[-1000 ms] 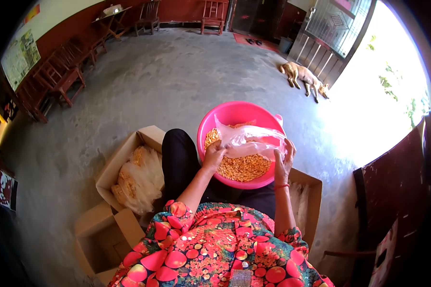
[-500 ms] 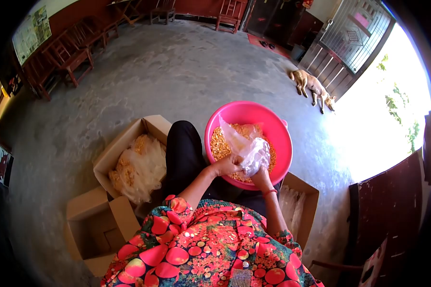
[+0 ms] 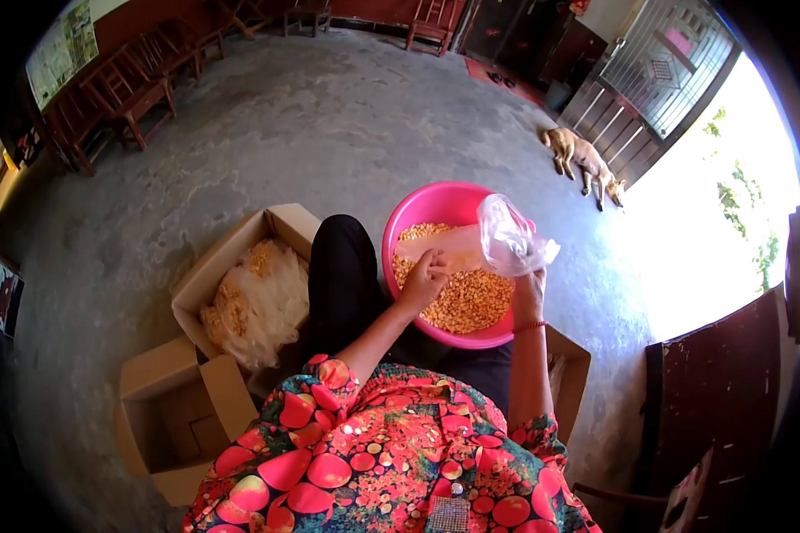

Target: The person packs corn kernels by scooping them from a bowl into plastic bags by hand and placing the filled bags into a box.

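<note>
A pink plastic basin (image 3: pixel 409 211) sits in front of my lap with yellow corn kernels (image 3: pixel 471 306) in it. Above the kernels a clear plastic bag (image 3: pixel 510 238) stretches between my hands, its crumpled part at the right. My left hand (image 3: pixel 427 282) is closed at the bag's left end, over the basin's near left side. Under the crumpled plastic, my right hand (image 3: pixel 531 291) grips the bag by the basin's right rim; the plastic partly covers its fingers.
Left of my leg, a cardboard box (image 3: pixel 194 298) holds filled clear bags (image 3: pixel 253 306). Another open box (image 3: pixel 164 377) stands nearer me, and a third (image 3: pixel 578 377) is at my right. A dog (image 3: pixel 585 162) lies by the open door (image 3: pixel 653 67). Wooden chairs (image 3: pixel 133 98) line the wall.
My right hand has moved right and up with the bag, from over the kernels to the basin's right rim. My hands are farther apart, and the bag is spread between them.
</note>
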`<state>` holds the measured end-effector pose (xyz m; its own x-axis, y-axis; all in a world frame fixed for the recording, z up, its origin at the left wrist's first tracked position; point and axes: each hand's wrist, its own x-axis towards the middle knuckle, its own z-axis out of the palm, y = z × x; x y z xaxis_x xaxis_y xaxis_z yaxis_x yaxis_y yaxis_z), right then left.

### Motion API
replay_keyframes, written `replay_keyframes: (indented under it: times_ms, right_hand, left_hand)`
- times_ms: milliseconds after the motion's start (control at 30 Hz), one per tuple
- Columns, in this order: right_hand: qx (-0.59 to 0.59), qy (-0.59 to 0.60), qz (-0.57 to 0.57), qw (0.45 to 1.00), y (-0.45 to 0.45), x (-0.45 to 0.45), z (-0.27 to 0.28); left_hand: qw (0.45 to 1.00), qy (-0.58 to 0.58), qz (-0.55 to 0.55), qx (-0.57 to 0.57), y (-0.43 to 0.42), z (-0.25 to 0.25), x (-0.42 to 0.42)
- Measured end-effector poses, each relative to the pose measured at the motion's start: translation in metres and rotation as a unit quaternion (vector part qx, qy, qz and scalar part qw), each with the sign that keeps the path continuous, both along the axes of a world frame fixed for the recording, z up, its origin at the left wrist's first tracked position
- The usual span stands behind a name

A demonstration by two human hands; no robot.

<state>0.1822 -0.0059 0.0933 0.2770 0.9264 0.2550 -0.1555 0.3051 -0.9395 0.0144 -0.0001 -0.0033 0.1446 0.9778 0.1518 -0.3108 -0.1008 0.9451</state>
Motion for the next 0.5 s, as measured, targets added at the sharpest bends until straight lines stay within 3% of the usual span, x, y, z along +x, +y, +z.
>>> replay_keyframes:
  times_ms: [100,167,200,267,300,333,367,400,433,500]
  right_hand:
    - [0.003,-0.062,0.052,0.997,0.009,-0.008,0.011]
    - [-0.009,-0.115,0.108,0.987,0.007,-0.026,0.026]
    - [0.018,-0.141,0.117,0.983,0.015,-0.034,0.017]
    - [-0.02,-0.399,0.094,0.912,0.007,-0.048,0.017]
    - [0.049,-0.461,0.08,0.882,0.001,-0.056,0.012]
    - [0.118,-0.519,0.066,0.844,-0.005,-0.062,0.004]
    - [0.144,-0.592,0.062,0.79,-0.002,-0.064,-0.015]
    - [0.185,-0.616,0.032,0.765,-0.017,-0.075,-0.006]
    - [0.15,-0.604,0.052,0.781,-0.016,-0.071,-0.029]
    - [0.084,-0.576,0.096,0.807,-0.02,-0.068,-0.043]
  left_hand:
    - [0.999,0.005,0.049,0.007,-0.005,0.011,-0.001]
    - [0.99,-0.107,0.025,-0.085,-0.008,0.025,-0.006]
    - [0.99,-0.107,0.025,-0.086,-0.008,0.032,-0.011]
    - [0.955,-0.266,-0.07,-0.114,-0.008,0.042,-0.021]
    - [0.951,-0.292,-0.095,-0.029,-0.004,0.038,-0.019]
    - [0.951,-0.293,-0.096,-0.028,-0.001,0.034,-0.018]
    - [0.98,-0.179,-0.053,0.071,-0.002,0.039,-0.019]
    - [0.943,-0.32,-0.091,0.017,-0.001,0.038,-0.016]
    - [0.882,-0.454,-0.119,-0.037,-0.001,0.038,-0.014]
    - [0.877,-0.457,-0.14,-0.053,0.0,0.038,-0.016]
